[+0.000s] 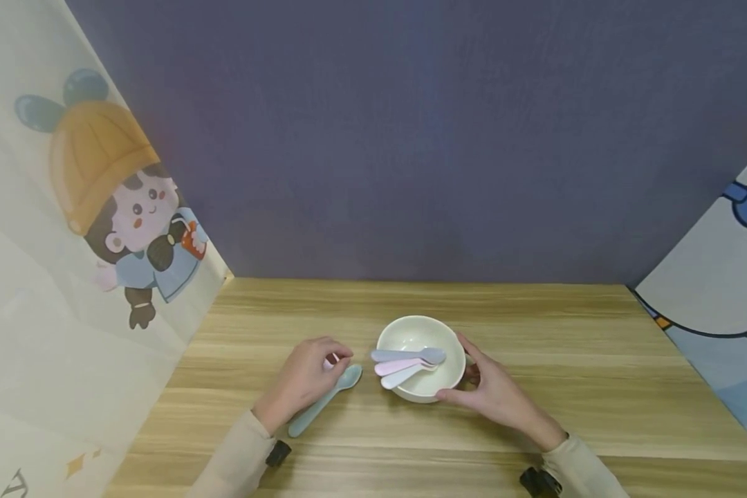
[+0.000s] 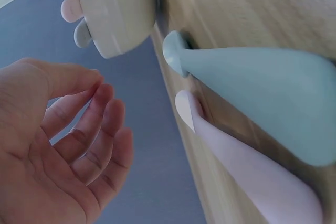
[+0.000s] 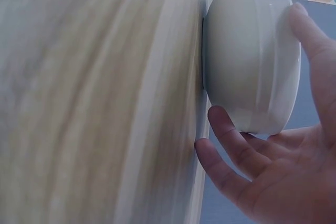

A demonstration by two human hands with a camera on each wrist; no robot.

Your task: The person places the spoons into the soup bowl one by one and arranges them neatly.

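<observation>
A cream bowl stands on the table, with a lavender-grey spoon, a pink spoon and a white spoon in it, handles sticking out over its left rim. My right hand holds the bowl's right side, thumb at the rim and fingers around the wall. To the left, my left hand hovers with bent fingers, thumb and fingertips close together and nothing between them. Beside it on the table lie a light blue-green spoon and a pale lilac spoon, the latter mostly hidden by the hand in the head view.
The wood-grain table meets a dark blue-grey wall at the back. A pale panel with a cartoon figure borders the left side, and another printed panel the right.
</observation>
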